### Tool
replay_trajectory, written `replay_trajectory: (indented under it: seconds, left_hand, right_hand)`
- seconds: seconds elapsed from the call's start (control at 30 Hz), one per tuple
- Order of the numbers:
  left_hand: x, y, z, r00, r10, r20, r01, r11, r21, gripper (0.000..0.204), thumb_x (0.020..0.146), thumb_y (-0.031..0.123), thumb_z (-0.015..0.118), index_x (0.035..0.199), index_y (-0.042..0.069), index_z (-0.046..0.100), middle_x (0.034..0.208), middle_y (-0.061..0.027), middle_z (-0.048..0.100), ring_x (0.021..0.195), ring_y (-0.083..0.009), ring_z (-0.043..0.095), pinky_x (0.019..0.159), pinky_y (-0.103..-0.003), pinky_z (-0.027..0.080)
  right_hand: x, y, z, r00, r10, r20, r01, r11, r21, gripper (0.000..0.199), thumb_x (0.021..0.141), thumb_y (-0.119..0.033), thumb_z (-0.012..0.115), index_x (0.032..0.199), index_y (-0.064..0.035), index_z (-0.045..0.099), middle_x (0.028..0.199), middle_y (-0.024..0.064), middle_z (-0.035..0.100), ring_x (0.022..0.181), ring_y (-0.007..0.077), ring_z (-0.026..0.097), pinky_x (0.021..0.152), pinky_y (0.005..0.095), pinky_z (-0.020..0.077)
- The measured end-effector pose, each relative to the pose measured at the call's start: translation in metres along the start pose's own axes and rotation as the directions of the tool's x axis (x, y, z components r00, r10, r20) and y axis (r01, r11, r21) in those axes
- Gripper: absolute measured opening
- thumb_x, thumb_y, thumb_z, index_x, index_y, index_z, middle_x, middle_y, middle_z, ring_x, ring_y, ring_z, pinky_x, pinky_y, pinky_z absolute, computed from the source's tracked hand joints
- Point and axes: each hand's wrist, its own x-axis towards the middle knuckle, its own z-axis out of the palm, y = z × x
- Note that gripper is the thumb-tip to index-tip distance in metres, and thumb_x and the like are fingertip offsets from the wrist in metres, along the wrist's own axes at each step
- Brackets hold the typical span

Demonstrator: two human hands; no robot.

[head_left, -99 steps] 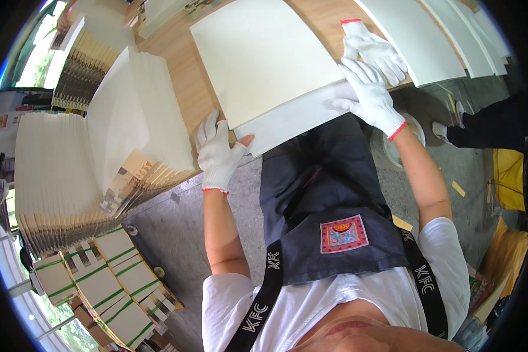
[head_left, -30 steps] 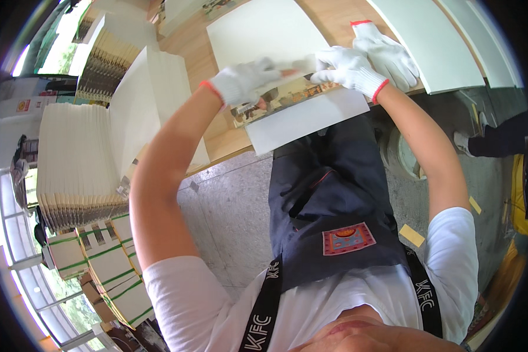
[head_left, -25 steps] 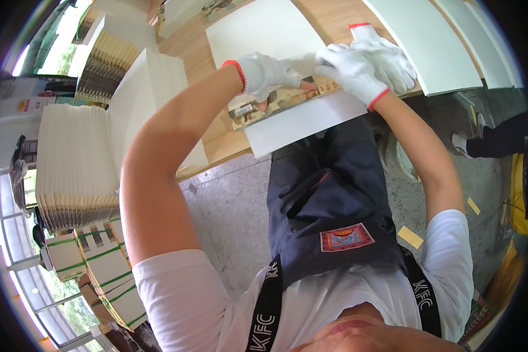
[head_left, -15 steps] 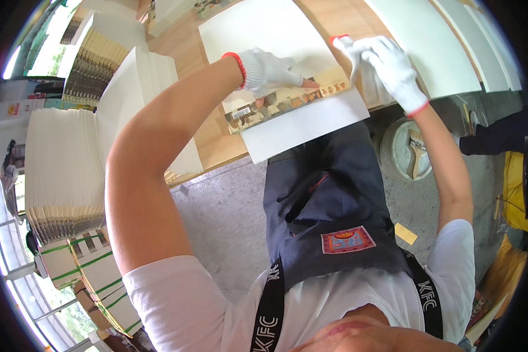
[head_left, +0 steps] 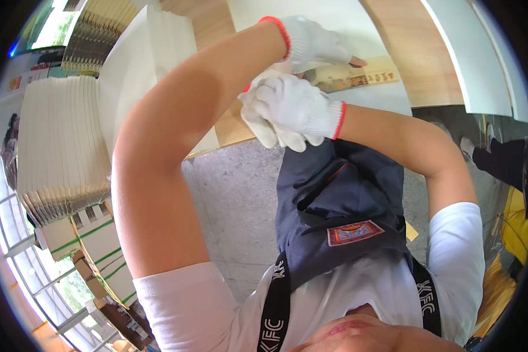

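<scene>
Both hands gloved, white knit with red cuffs, arms crossed over the desk (head_left: 199,23) edge

Left hand (head_left: 314,42): reaches across to the right, fingers extended and close together, fingertips pressing down on a printed colour strip (head_left: 358,75). Flat press, no wrap around it

Right hand (head_left: 290,105): sits under and nearer than the left forearm, back of the glove to the camera, fingers curled down. It seems to bunch something white, maybe a loose glove or cloth (head_left: 258,123), hanging below the knuckles. Cannot tell for sure what it grips, or whether it touches the strip

Printed strip: lies flat across the big white sheet (head_left: 358,17) in the middle of the wooden desk, near its front edge, running left to right. Its left end is hidden behind the hands

Around:
- another white sheet (head_left: 469,53) further right on the desk, apart from the middle one
- tall fanned stacks of white boards (head_left: 58,146) on the left, one leaning stack just beside the left arm
- bundles strapped with green bands (head_left: 97,240) on the floor, lower left
- dark apron (head_left: 340,217) over a white shirt below the hands, grey floor (head_left: 234,205) between body and desk
- another person's dark shoe and leg (head_left: 498,161) at the right edge, well apart
</scene>
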Motion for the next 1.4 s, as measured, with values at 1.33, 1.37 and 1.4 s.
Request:
replay_trajectory:
  seconds: [1.33, 1.37, 1.4]
  left_hand:
    - [-0.025, 0.029, 0.150, 0.549, -0.836, -0.023, -0.830, -0.541, -0.136, 0.012, 0.093, 0.013, 0.058, 0.102, 0.007, 0.057, 0.111, -0.0108, 0.059, 0.113, -0.0305, 0.057, 0.099, -0.051, 0.052]
    - [-0.030, 0.025, 0.146, 0.568, -0.823, 0.008, -0.818, -0.565, -0.107, 0.011, 0.093, 0.013, 0.058, 0.102, 0.007, 0.057, 0.110, -0.0110, 0.059, 0.111, -0.0301, 0.058, 0.097, -0.051, 0.054]
    - [-0.035, 0.026, 0.138, 0.597, -0.802, 0.032, -0.798, -0.597, -0.080, 0.010, 0.094, 0.014, 0.057, 0.101, 0.007, 0.056, 0.110, -0.0111, 0.059, 0.108, -0.0298, 0.059, 0.095, -0.050, 0.055]
  right_hand:
    - [-0.134, 0.154, -0.112, 0.710, 0.661, 0.240, -0.620, 0.427, 0.658, 0.048, 0.094, -0.039, 0.063, 0.133, -0.0120, 0.061, 0.136, 0.0028, 0.060, 0.120, 0.0213, 0.057, 0.106, 0.0355, 0.0412]
    - [-0.124, 0.162, -0.105, 0.623, 0.751, 0.219, -0.583, 0.258, 0.770, 0.054, 0.095, -0.044, 0.061, 0.138, -0.0115, 0.058, 0.139, 0.0041, 0.059, 0.124, 0.0196, 0.055, 0.108, 0.0355, 0.0393]
    - [-0.116, 0.158, -0.112, 0.556, 0.823, 0.114, -0.584, 0.290, 0.758, 0.061, 0.096, -0.050, 0.060, 0.142, -0.0097, 0.055, 0.142, 0.0066, 0.057, 0.127, 0.0182, 0.054, 0.110, 0.0352, 0.0376]
